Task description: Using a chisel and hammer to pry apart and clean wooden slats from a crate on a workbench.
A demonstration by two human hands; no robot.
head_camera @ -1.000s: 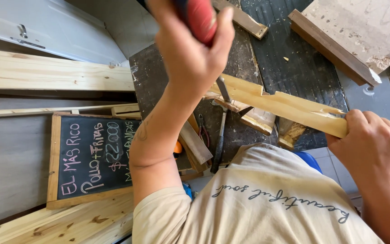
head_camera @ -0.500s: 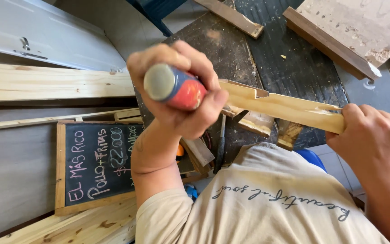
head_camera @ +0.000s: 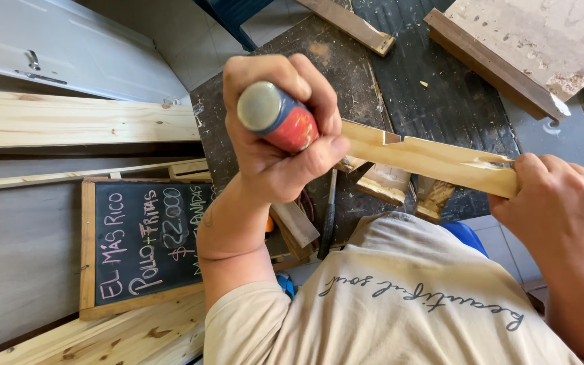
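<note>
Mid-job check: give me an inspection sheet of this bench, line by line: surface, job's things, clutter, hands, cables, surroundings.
Surface: dark worn workbench, specks of debris.
Job's things: notched wood strip held across the bench; red and blue tool handle, working end hidden.
Clutter: wood offcuts, dark hand tool, brown-edged board.
Hands: left hand fisted on the handle; right hand grips the strip's end.
Cables: nothing seen.
Surroundings: framed chalkboard, pale planks, white panel.
</note>
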